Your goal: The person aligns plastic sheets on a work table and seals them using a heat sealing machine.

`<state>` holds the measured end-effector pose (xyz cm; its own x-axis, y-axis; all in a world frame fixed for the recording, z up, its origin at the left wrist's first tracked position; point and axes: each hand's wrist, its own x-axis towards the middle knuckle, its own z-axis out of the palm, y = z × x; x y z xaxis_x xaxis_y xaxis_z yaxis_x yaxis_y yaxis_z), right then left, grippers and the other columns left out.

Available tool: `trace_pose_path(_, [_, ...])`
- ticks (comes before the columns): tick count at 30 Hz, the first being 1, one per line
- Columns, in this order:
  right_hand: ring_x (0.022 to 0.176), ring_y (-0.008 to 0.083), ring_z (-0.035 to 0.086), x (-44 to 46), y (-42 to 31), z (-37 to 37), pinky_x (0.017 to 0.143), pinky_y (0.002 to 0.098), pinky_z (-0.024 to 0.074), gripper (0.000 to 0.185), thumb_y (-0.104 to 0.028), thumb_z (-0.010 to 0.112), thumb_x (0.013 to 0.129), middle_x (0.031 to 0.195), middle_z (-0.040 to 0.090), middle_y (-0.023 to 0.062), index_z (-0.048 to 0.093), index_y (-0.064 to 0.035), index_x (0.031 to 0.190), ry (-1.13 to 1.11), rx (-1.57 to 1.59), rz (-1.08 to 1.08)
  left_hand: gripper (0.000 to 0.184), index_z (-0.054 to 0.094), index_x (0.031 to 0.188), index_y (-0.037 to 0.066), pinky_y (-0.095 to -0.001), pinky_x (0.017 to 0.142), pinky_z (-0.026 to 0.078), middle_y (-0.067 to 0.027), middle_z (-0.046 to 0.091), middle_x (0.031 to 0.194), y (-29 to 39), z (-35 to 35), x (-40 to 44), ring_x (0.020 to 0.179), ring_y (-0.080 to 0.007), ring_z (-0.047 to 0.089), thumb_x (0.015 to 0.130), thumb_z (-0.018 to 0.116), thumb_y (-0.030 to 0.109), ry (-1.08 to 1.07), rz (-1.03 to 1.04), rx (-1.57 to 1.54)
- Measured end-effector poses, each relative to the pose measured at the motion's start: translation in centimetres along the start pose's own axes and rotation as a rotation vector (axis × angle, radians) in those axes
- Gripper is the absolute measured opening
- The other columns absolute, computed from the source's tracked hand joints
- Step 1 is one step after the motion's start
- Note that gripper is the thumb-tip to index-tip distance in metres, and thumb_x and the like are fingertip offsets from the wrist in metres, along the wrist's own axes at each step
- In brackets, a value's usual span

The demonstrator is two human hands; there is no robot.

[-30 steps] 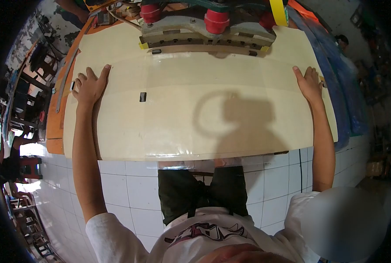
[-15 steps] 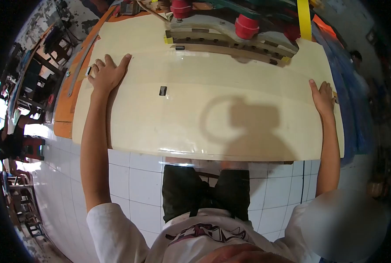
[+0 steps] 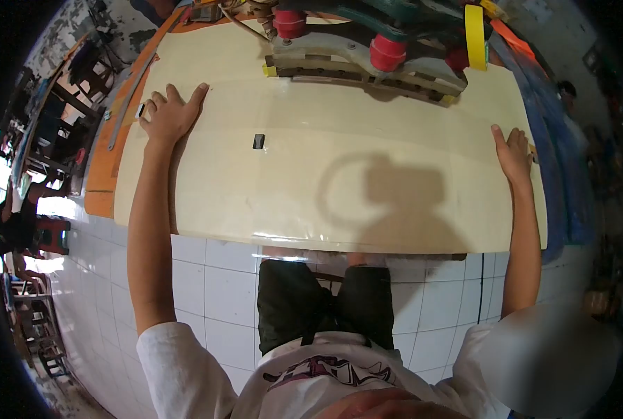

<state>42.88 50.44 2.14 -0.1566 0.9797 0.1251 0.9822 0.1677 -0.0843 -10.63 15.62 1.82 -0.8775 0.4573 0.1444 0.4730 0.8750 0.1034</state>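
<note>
The cream sheet (image 3: 311,167) is spread across the centre of the tabletop (image 3: 102,202), its near edge at six o'clock. At ten o'clock, it is touched by the left hand (image 3: 166,120), whose grip is spread wide with nothing held. Between two and three o'clock, the right hand (image 3: 512,155) is laid by the side edge, its grip open, thumb parted from fingers. A dark piece (image 3: 258,142) is seen at eleven o'clock, a metal frame (image 3: 325,50) at one.

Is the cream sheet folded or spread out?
Spread out: the cream sheet lies flat across the orange table, left hand and right hand near opposite sides.
</note>
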Motion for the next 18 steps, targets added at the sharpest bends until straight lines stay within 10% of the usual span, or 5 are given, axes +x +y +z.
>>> trace_pose_path(18, [0.149,0.0353,0.013,-0.65,-0.45,-0.29,0.118,0.0575,0.0067,0.102,-0.075,0.033,0.089,0.158,0.017,0.0257,0.023,0.0063,0.150,0.016,-0.016,0.002,0.106,0.031,0.150,0.003,-0.0670,0.112,0.004,-0.0327,0.021,0.154,-0.35,0.22,0.27,0.147,-0.0436,0.012,0.081,0.035,0.084,-0.003,0.001,0.000])
